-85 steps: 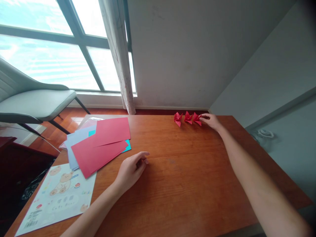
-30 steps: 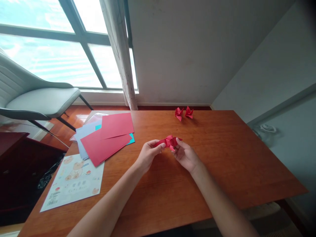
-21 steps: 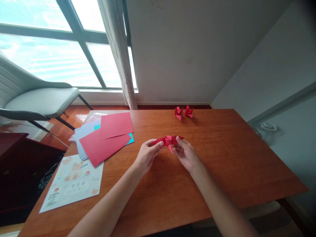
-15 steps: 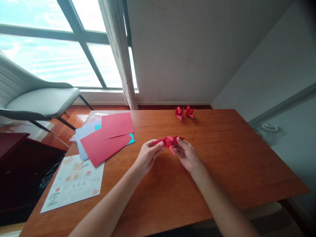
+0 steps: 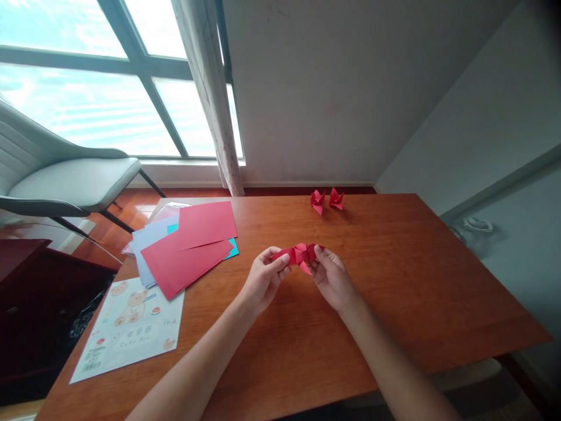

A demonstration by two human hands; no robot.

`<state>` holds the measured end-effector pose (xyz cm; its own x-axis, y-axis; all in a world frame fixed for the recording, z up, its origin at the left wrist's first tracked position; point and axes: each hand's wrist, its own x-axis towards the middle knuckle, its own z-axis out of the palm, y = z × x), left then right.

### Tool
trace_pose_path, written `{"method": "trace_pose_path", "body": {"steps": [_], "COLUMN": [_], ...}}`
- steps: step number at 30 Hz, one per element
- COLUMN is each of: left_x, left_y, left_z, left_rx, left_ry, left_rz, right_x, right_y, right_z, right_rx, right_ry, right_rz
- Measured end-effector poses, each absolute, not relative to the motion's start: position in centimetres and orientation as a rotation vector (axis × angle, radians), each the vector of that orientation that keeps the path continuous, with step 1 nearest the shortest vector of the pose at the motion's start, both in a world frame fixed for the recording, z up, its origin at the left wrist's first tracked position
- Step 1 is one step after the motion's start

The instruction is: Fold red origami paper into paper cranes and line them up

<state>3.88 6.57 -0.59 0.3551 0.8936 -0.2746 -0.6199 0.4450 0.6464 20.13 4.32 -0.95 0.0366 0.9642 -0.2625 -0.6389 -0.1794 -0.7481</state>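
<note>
Between my two hands is a folded red origami paper piece (image 5: pixel 301 253), with pointed flaps around a puffed middle. My left hand (image 5: pixel 265 278) pinches its left flap between thumb and fingers. On the other side, my right hand (image 5: pixel 332 277) pinches the right flap the same way. One flap points down toward me from the middle. The piece is held above the wooden table (image 5: pixel 280 351). Farther back on the table sit two finished-looking red origami shapes, a left one (image 5: pixel 318 202) and a right one (image 5: pixel 336 199), side by side and touched by neither hand.
Red paper sheets (image 5: pixel 188 251) lie over pale and blue sheets at the table's left. In front of them is a white sheet with bear drawings (image 5: pixel 131 333). A grey chair (image 5: pixel 74 178) stands by the window, beyond the table's left edge.
Both hands keep their pinch on the origami piece. It has turned slightly, so its middle looks fuller and the lower flap appears shorter. The view has shifted a little.
</note>
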Motion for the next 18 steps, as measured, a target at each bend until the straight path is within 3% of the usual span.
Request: {"method": "trace_pose_path", "body": {"steps": [18], "left_x": [3.80], "left_y": [6.47], "left_z": [-0.53], "left_rx": [0.484], "left_ry": [0.557], "left_rz": [0.963], "right_x": [19.50], "right_y": [4.11], "right_z": [-0.05], "right_rx": [-0.787], "right_ry": [-0.378], "right_rz": [1.624]}}
